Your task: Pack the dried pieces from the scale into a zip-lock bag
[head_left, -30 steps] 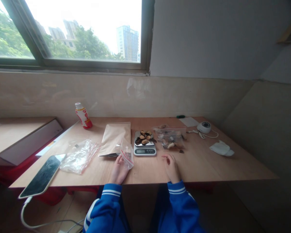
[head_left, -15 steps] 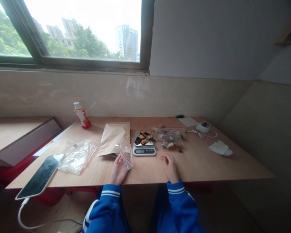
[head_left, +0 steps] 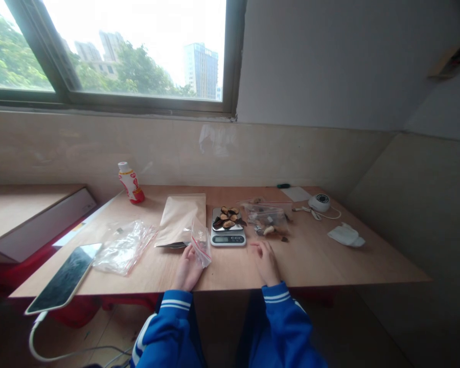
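A person in blue sleeves with white cuff stripes sits at a wooden table [head_left: 329, 266] under a wide window [head_left: 138, 46]. The left hand [head_left: 187, 272] pinches the lower edge of a small clear zip bag [head_left: 200, 243] with a red seal strip, holding it upright just in front of a kitchen scale [head_left: 228, 236]. The right hand [head_left: 267, 262] rests on the tabletop near the front edge, fingers loosely curled and gripping nothing, just in front of the scale and to its right.

Dark dried slices [head_left: 227, 216] are heaped on the scale's tray. Its display is too small to read. Touching the scale's right side lies 1 clear bag of mixed pieces [head_left: 267, 219], with a few bits spilled beside it. A flat brown paper pouch [head_left: 182, 215] lies to the scale's left, and farther left a loose pile of empty clear bags [head_left: 123, 246].

A phone [head_left: 63, 278] on a white cable overhangs the table's left corner. A red-and-white bottle [head_left: 130, 182] stands near the wall. On the far right sit a round white device [head_left: 319, 202], a folded white cloth [head_left: 346, 235] and a sheet of paper [head_left: 297, 193].
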Demonstrator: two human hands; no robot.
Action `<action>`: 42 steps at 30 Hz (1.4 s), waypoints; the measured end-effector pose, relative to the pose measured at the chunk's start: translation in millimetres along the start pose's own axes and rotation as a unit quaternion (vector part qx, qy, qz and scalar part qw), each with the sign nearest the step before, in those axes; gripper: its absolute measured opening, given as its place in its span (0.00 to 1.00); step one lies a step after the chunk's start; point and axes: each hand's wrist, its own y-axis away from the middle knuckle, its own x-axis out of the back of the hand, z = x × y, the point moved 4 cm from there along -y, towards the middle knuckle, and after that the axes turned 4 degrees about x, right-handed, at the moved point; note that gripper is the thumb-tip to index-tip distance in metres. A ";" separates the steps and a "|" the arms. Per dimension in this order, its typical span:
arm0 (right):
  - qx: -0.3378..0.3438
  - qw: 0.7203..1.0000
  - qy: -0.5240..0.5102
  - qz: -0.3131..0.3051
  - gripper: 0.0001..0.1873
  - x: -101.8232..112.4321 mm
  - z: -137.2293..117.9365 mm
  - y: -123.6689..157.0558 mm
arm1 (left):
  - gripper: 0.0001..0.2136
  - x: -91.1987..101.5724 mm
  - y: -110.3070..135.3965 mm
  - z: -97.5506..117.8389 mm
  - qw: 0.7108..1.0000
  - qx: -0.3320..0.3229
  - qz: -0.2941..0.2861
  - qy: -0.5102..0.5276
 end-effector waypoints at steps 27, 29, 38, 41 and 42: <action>0.123 0.967 0.182 -0.127 0.10 -69.0 -71.4 -118.2 | 0.08 7.2 -6.4 -2.2 0.999 0.007 -0.038 -0.019; 0.106 0.976 0.163 -0.097 0.12 -62.6 -64.8 -120.2 | 0.08 6.6 -5.8 -2.1 0.999 0.008 -0.035 -0.016; 0.077 0.993 -0.051 -0.068 0.14 -31.9 -71.0 -98.3 | 0.09 3.1 -1.9 -2.5 0.999 0.009 -0.018 -0.038; 0.084 0.975 -0.138 -0.151 0.16 -32.6 -101.1 -68.9 | 0.10 -2.1 0.6 -5.3 0.996 0.011 -0.035 -0.082; 0.081 0.970 -0.146 -0.178 0.15 -33.8 -110.2 -58.8 | 0.10 -4.2 1.0 -7.1 0.994 0.013 -0.050 -0.099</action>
